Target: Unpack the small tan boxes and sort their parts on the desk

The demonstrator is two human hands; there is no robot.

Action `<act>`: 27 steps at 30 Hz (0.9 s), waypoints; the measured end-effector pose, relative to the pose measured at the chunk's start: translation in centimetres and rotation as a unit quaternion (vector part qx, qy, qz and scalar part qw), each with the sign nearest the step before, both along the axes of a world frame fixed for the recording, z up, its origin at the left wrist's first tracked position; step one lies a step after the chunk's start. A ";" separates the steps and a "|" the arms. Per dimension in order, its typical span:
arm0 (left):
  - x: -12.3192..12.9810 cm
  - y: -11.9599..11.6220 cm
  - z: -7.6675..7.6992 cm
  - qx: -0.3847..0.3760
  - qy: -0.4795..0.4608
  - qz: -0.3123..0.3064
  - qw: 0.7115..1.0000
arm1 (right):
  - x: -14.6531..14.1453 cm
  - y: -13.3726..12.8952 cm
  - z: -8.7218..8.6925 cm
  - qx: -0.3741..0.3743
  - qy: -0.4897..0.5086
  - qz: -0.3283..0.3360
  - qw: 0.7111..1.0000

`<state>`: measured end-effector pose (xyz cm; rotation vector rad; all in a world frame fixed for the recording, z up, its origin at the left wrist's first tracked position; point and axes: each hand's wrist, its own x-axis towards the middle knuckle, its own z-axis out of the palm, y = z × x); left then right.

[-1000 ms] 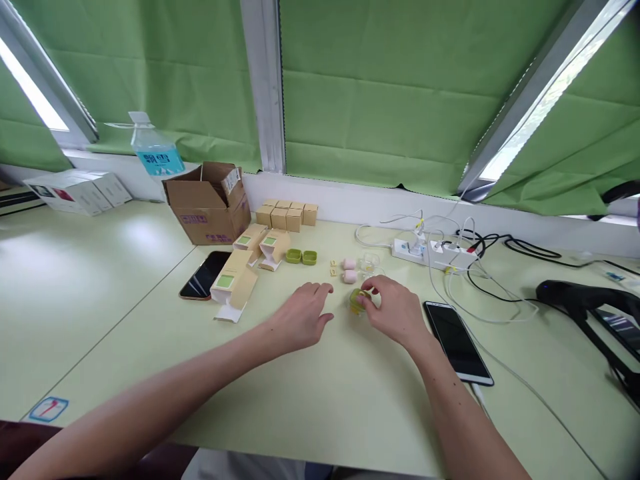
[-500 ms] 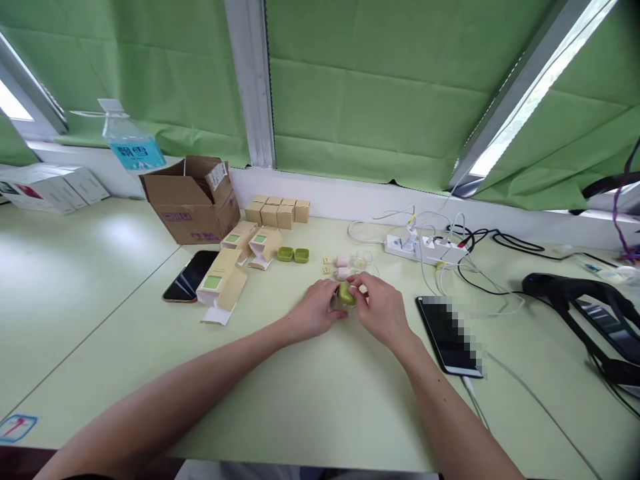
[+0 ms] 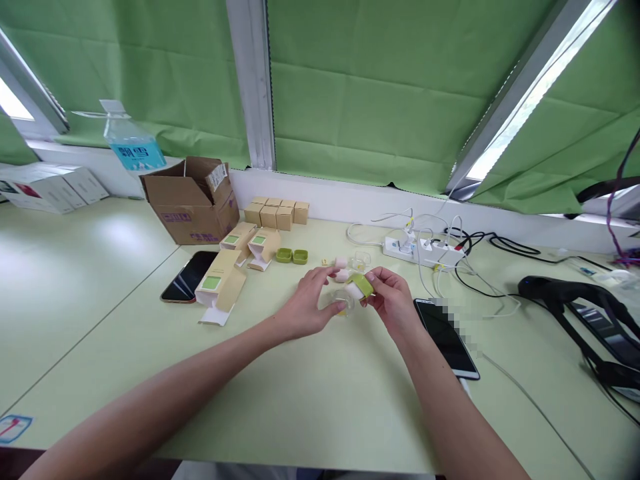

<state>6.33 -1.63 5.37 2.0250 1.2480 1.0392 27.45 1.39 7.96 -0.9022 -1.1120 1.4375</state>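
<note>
My right hand (image 3: 393,300) pinches a small green case with a white piece in it (image 3: 359,287), tilted above the table. To its left, my left hand (image 3: 307,303) is open, thumb and fingers spread around a clear plastic cup (image 3: 343,303) standing on the table. Whether the thumb touches the cup I cannot tell. Just beyond the hands are small pink-white cylinders (image 3: 341,263), another clear plastic piece (image 3: 360,260) and a tiny yellow piece (image 3: 324,262). Two green square trays (image 3: 285,255) sit further left.
Opened small cartons (image 3: 220,283) and a dark phone (image 3: 189,277) lie at left. Behind them stand a cardboard box (image 3: 193,207) and several small brown boxes (image 3: 277,212). A power strip (image 3: 424,251) with cables, a second phone (image 3: 445,337) and a black frame-like device (image 3: 575,313) are at right.
The hands have moved apart. The left hand has opened, and the clear cup stands on the table. My right hand has turned the green case, so its white piece shows.
</note>
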 end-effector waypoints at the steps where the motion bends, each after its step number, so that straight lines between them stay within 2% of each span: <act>1: -0.3 -0.3 0.6 0.008 -0.013 -0.012 1.000 | -0.1 -0.2 0.0 -0.003 -0.003 0.014 1.000; 4: -1.0 -1.5 1.7 -0.012 -0.058 -0.052 0.997 | -0.8 -0.9 -0.1 0.018 -0.044 0.060 0.997; 7: -1.2 -2.8 1.4 -0.049 -0.093 -0.072 0.992 | -2.3 -2.1 -0.5 0.080 -0.119 0.081 0.986; 10: -1.5 -3.9 0.7 -0.072 -0.126 -0.058 0.988 | -3.7 -3.1 -0.9 0.119 -0.162 0.059 0.978; 13: -2.4 -4.2 0.3 -0.111 -0.204 -0.015 0.972 | -3.6 -3.4 -0.9 0.147 -0.199 0.016 0.969; 14: -2.8 -4.2 0.3 -0.129 -0.235 0.003 0.963 | -3.3 -3.3 -0.8 0.176 -0.244 -0.010 0.954; 15: -3.2 -4.0 0.4 -0.146 -0.264 0.022 0.953 | -2.8 -3.2 -0.7 0.215 -0.311 -0.039 0.925; 17: -3.9 -3.6 0.5 -0.166 -0.316 0.061 0.932 | -1.9 -3.0 -0.6 0.288 -0.480 -0.072 0.825; 19: -4.4 -3.3 0.5 -0.170 -0.358 0.090 0.914 | -1.3 -2.8 -0.5 0.311 -0.621 -0.042 0.718; 21: -4.6 -3.1 0.4 -0.173 -0.384 0.103 0.901 | -1.2 -2.9 -0.4 0.295 -0.699 0.021 0.651; 22: -4.6 -3.0 0.3 -0.178 -0.391 0.105 0.897 | -1.1 -2.9 -0.3 0.284 -0.719 0.048 0.633; 24: -4.6 -3.0 0.1 -0.186 -0.393 0.105 0.894 | -0.6 -2.8 0.2 0.266 -0.731 0.067 0.624; 25: -4.5 -3.1 0.0 -0.190 -0.392 0.104 0.894 | -0.1 -2.5 0.6 0.259 -0.728 0.052 0.632; 27: -4.4 -3.1 -0.3 -0.196 -0.391 0.103 0.893 | 1.3 -1.7 1.4 0.245 -0.709 -0.021 0.661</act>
